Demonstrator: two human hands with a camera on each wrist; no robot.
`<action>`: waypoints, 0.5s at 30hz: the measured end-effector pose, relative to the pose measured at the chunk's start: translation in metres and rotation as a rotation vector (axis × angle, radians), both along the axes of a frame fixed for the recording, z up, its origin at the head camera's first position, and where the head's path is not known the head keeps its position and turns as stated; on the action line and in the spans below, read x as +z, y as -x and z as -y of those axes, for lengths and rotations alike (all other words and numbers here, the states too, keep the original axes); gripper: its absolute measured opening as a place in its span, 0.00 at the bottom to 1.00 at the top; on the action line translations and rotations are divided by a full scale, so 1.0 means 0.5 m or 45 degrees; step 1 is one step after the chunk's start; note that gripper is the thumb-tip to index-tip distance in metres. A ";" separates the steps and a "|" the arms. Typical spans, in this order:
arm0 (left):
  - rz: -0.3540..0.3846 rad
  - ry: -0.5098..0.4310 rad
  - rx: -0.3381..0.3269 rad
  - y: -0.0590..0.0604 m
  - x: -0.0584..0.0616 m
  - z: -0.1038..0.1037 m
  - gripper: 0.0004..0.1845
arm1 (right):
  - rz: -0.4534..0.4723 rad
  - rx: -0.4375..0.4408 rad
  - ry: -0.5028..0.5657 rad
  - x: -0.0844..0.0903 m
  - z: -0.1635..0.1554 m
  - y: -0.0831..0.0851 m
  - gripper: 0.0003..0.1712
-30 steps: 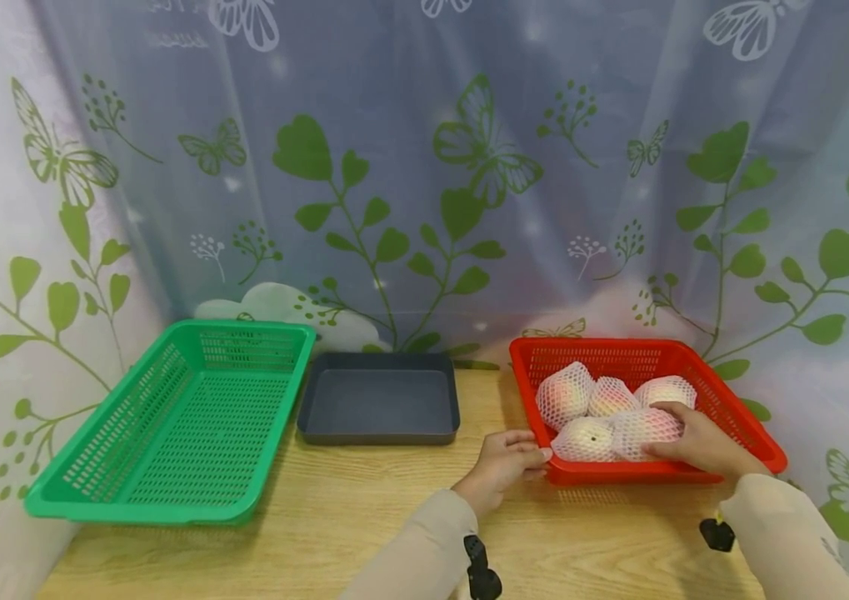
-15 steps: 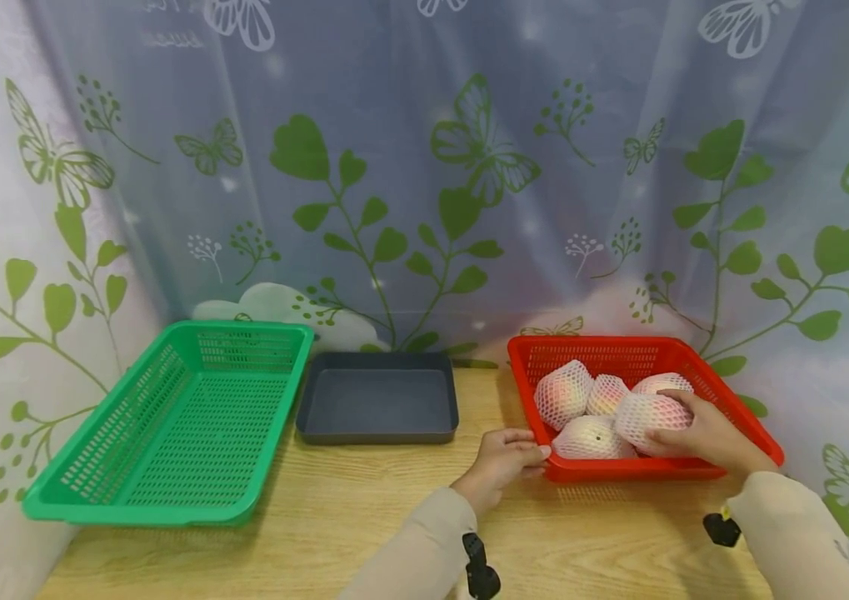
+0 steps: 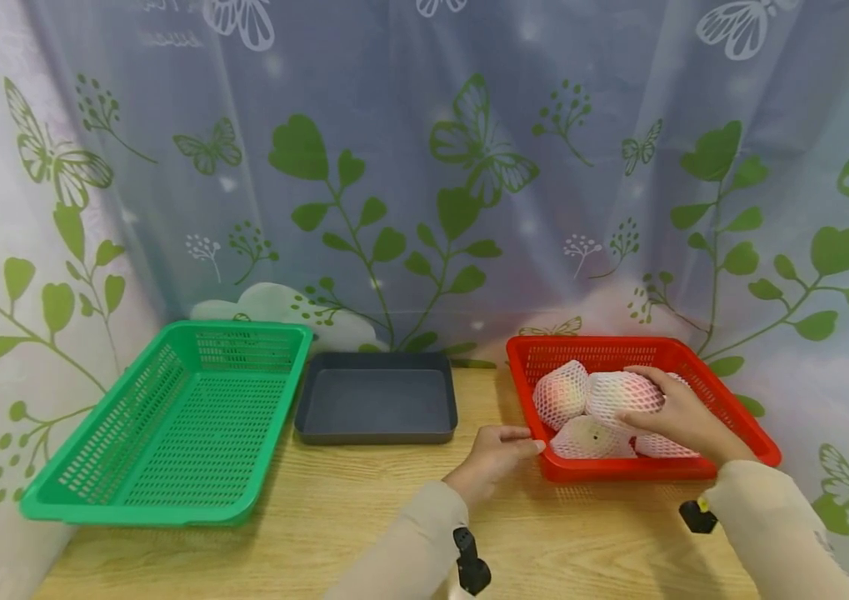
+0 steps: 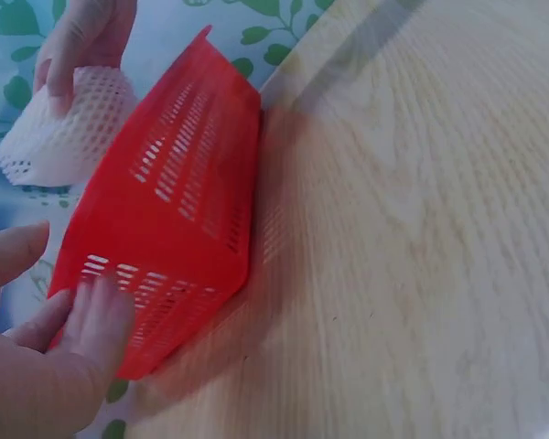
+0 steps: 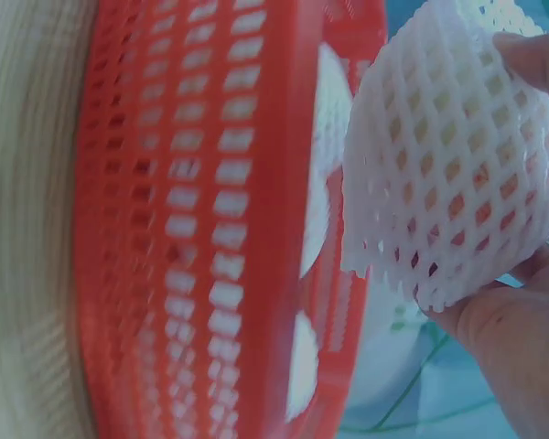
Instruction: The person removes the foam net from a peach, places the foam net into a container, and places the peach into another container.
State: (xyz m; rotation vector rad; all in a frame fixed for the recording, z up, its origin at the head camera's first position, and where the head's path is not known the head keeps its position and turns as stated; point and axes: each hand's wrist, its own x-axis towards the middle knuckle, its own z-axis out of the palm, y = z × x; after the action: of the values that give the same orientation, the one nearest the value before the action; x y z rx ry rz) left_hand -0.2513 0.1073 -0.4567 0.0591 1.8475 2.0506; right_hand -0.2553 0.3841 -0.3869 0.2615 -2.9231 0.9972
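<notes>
A leaf-and-butterfly curtain [image 3: 424, 167] backs the wooden table [image 3: 364, 517]. At lower right of the head view, the right hand [image 3: 682, 417] curls round a netted fruit [image 3: 619, 392], held just above the others in the red basket [image 3: 731, 400]. The left hand [image 3: 495, 454] rests its fingers on the basket's near left corner, holding nothing. A green basket [image 3: 169, 417] and a grey tray [image 3: 377, 398] lie left. Best done, I judge, with a gentle grip on the foam net, the basket steadied, and the fruit lifted clear of the rim.

Left hand [image 4: 37, 366] fingers [image 4: 105, 320] rest on the red basket [image 4: 174, 229] corner.
</notes>
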 end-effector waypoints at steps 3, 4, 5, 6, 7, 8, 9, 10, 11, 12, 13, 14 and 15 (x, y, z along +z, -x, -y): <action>-0.040 0.024 -0.005 0.006 0.004 0.011 0.18 | -0.004 0.036 0.019 0.007 0.025 0.005 0.46; -0.049 0.015 -0.009 0.008 0.007 0.015 0.19 | -0.002 0.047 0.029 0.009 0.034 0.005 0.46; -0.063 0.007 -0.014 0.011 0.009 0.019 0.20 | -0.007 0.063 0.034 0.010 0.043 0.006 0.45; -0.066 -0.008 -0.018 0.014 0.013 0.023 0.21 | -0.007 0.071 0.043 0.012 0.053 0.007 0.45; -0.076 -0.011 -0.020 0.016 0.017 0.028 0.22 | -0.005 0.081 0.052 0.013 0.063 0.007 0.45; -0.082 -0.020 -0.020 0.018 0.022 0.032 0.23 | -0.006 0.094 0.060 0.014 0.073 0.007 0.45; -0.093 -0.030 -0.026 0.021 0.026 0.037 0.24 | -0.006 0.108 0.063 0.014 0.084 0.006 0.45; -0.101 -0.046 -0.029 0.023 0.031 0.041 0.26 | -0.004 0.125 0.074 0.014 0.094 0.006 0.46; -0.109 -0.065 -0.032 0.024 0.036 0.046 0.27 | -0.002 0.139 0.081 0.013 0.104 0.006 0.46; -0.113 -0.084 -0.034 0.026 0.041 0.051 0.29 | 0.002 0.147 0.091 0.012 0.114 0.005 0.47; -0.119 -0.099 -0.033 0.026 0.046 0.056 0.30 | -0.001 0.165 0.099 0.010 0.124 0.005 0.47; -0.122 -0.122 -0.036 0.026 0.050 0.060 0.30 | -0.006 0.183 0.109 0.009 0.134 0.004 0.46; -0.125 -0.141 -0.039 0.026 0.054 0.065 0.31 | -0.014 0.197 0.115 0.007 0.144 0.003 0.46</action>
State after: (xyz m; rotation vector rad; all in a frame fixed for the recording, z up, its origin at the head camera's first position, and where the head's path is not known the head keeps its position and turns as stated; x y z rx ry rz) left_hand -0.2645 0.0747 -0.4297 0.2196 1.7758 2.1622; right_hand -0.2567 0.3119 -0.3834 0.4939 -2.8744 1.1397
